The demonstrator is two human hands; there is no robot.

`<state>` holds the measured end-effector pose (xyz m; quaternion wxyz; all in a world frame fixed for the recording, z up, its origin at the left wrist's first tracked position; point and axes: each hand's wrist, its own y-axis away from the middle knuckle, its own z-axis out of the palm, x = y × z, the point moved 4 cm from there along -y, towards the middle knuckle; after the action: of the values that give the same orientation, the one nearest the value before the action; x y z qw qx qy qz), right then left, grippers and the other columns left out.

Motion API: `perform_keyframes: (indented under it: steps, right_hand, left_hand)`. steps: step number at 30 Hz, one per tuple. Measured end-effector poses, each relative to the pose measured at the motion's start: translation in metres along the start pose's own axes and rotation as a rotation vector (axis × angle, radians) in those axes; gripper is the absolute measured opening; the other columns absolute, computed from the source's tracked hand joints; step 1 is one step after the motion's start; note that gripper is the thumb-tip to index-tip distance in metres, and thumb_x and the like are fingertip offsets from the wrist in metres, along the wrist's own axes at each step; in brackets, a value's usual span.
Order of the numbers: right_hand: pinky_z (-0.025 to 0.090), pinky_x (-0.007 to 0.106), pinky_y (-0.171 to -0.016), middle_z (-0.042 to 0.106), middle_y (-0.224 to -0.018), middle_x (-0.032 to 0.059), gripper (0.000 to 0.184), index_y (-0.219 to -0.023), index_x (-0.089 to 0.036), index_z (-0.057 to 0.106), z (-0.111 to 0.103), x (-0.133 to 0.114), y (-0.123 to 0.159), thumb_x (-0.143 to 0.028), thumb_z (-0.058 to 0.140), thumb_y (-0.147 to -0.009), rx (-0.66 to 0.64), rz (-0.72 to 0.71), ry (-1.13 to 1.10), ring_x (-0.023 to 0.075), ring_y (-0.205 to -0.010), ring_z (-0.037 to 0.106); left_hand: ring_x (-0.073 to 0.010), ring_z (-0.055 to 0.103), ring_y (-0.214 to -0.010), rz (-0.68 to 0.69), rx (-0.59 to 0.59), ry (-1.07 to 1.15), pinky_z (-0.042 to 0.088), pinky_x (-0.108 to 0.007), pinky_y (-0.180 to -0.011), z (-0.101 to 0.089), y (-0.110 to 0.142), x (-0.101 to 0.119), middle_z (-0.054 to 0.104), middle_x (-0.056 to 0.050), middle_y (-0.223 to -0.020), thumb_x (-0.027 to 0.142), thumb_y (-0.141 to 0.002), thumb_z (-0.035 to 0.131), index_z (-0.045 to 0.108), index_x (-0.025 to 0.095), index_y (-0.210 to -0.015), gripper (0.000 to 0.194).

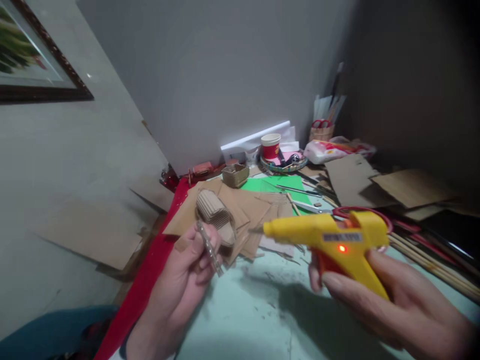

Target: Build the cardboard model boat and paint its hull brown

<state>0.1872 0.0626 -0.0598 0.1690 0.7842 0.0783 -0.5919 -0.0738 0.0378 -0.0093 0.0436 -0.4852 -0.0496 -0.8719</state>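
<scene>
Free room is lying low over the near desk (243, 330), between left grip (180, 280) and right grip (399, 300). Glue gun (358, 240) is blocking the upper pass there, nozzle (259, 229) pointing left across the gap. Beyond left grip, ridged cardboard form (210, 205) is sitting on brown sheets (255, 220), closing that lane. Small box (235, 177), red cup (270, 150) and packet (318, 152) are lining the rear, grey panel (225, 75) standing behind. Long sticks (431, 266) are crowding the desk's right side, beyond right grip.

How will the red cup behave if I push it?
The red cup looks like paper, so it is probably light. Standing upright, it might tip under a push. Its rounded wall suggests it could roll after falling.
</scene>
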Motion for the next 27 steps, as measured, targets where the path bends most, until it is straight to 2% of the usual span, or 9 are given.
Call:
perform_keyframes:
  steps: [1, 2, 5, 8, 11, 16, 20, 24, 27]
  right_hand:
    - [0.035, 0.021, -0.037, 0.052, -0.057, -0.0014, 0.04, -0.091, -0.026, 0.069, -0.002, -0.008, -0.005, -0.064, 0.067, -0.079, -0.059, 0.008, -0.081, 0.013, -0.044, 0.044]
    - [0.032, 0.02, -0.035, 0.053, -0.057, -0.0017, 0.042, -0.092, -0.024, 0.068, -0.005, -0.016, -0.01, -0.064, 0.065, -0.08, -0.072, -0.001, -0.168, 0.0112, -0.042, 0.043]
    - [0.039, 0.021, -0.044, 0.065, -0.065, 0.0048, 0.044, -0.084, -0.014, 0.068, -0.012, -0.03, -0.022, -0.057, 0.056, -0.085, -0.126, -0.018, -0.264, 0.0095, -0.043, 0.05]
    - [0.043, 0.023, -0.049, 0.067, -0.068, 0.0089, 0.046, -0.077, -0.014, 0.06, -0.014, -0.031, -0.025, -0.051, 0.039, -0.092, -0.11, -0.001, -0.201, 0.0138, -0.051, 0.059]
    - [0.042, 0.025, -0.049, 0.066, -0.069, 0.0083, 0.048, -0.074, -0.019, 0.048, -0.017, -0.026, -0.022, -0.052, 0.022, -0.099, -0.057, 0.016, -0.035, 0.0164, -0.055, 0.061]
    - [0.031, 0.029, -0.051, 0.047, -0.062, 0.0018, 0.053, -0.063, -0.022, 0.039, -0.032, -0.011, -0.025, -0.066, 0.043, -0.091, 0.072, -0.028, 0.451, 0.0167, -0.056, 0.046]
    - [0.021, 0.031, -0.055, 0.041, -0.057, 0.0028, 0.055, -0.054, -0.022, 0.04, -0.034, -0.004, -0.026, -0.061, 0.037, -0.094, 0.111, -0.042, 0.788, 0.0171, -0.052, 0.038]
    - [0.015, 0.032, -0.058, 0.04, -0.055, 0.0044, 0.053, -0.056, -0.022, 0.044, -0.025, -0.018, -0.013, -0.055, 0.032, -0.095, 0.115, -0.074, 1.003, 0.0181, -0.05, 0.034]
    - [0.022, 0.032, -0.058, 0.053, -0.064, 0.0051, 0.044, -0.069, -0.021, 0.052, -0.011, -0.044, 0.0, -0.052, 0.035, -0.097, 0.007, -0.163, 0.977, 0.0199, -0.056, 0.045]
  left_hand:
    - [-0.0066, 0.026, -0.054, -0.008, -0.003, -0.002, 0.025, -0.013, -0.041, 0.001, 0.001, 0.0, 0.043, 0.003, -0.069, 0.024, -0.082, 0.075, 0.061, 0.015, -0.072, 0.019]
    - [-0.0065, 0.026, -0.054, -0.022, -0.001, -0.006, 0.026, -0.013, -0.041, 0.001, 0.002, 0.0, 0.044, 0.003, -0.07, 0.024, -0.081, 0.075, 0.062, 0.015, -0.072, 0.019]
    - [-0.0055, 0.025, -0.053, -0.069, 0.017, -0.014, 0.028, -0.013, -0.04, 0.004, 0.004, -0.001, 0.045, 0.003, -0.071, 0.023, -0.08, 0.076, 0.065, 0.015, -0.074, 0.015]
    - [-0.0047, 0.025, -0.052, -0.107, 0.033, -0.006, 0.027, -0.012, -0.04, 0.007, 0.007, -0.002, 0.047, 0.002, -0.073, 0.022, -0.082, 0.072, 0.067, 0.014, -0.078, 0.01]
    - [-0.0041, 0.026, -0.051, -0.142, 0.017, -0.007, 0.027, -0.013, -0.04, 0.011, 0.011, -0.003, 0.05, 0.001, -0.074, 0.022, -0.083, 0.071, 0.066, 0.013, -0.077, 0.012]
    - [-0.0025, 0.027, -0.05, -0.254, -0.008, -0.072, 0.024, -0.013, -0.041, 0.012, 0.016, -0.01, 0.051, 0.002, -0.071, 0.025, -0.079, 0.077, 0.066, 0.012, -0.08, 0.017]
    - [-0.0022, 0.026, -0.049, -0.289, -0.034, -0.144, 0.019, -0.012, -0.04, 0.012, 0.02, -0.015, 0.043, 0.007, -0.063, 0.028, -0.074, 0.082, 0.067, 0.016, -0.09, 0.025]
    - [-0.0017, 0.025, -0.046, -0.281, -0.179, -0.231, 0.014, -0.014, -0.039, 0.017, 0.019, -0.019, 0.048, 0.007, -0.065, 0.031, -0.076, 0.08, 0.06, 0.02, -0.089, 0.027]
    - [-0.0026, 0.033, -0.048, -0.325, -0.295, -0.292, 0.018, -0.016, -0.041, 0.022, 0.019, -0.028, 0.055, 0.006, -0.069, 0.034, -0.07, 0.085, 0.053, 0.021, -0.087, 0.038]
